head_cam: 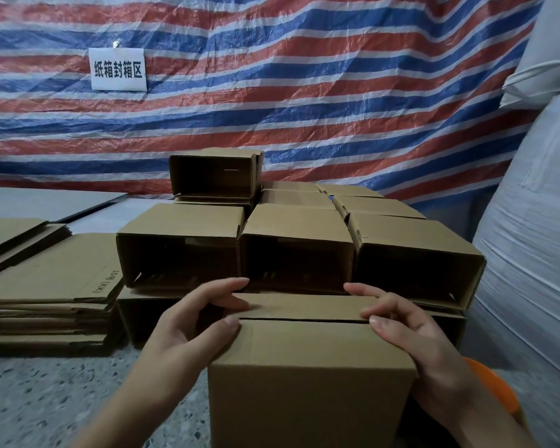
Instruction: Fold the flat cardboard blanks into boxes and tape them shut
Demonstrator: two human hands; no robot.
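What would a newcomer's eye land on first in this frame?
Probably the red, white and blue striped tarp across the whole back, with a white paper sign on its left. Next, at bottom centre, the left hand and right hand pressing the flaps of a cardboard box closed, its seam untaped. Behind it is a pile of folded open boxes; flat blanks are stacked on the left.

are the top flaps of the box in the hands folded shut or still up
Folded shut: the box has both top flaps lying flat, meeting at a thin dark seam, held down by the left hand and right hand. No tape shows.
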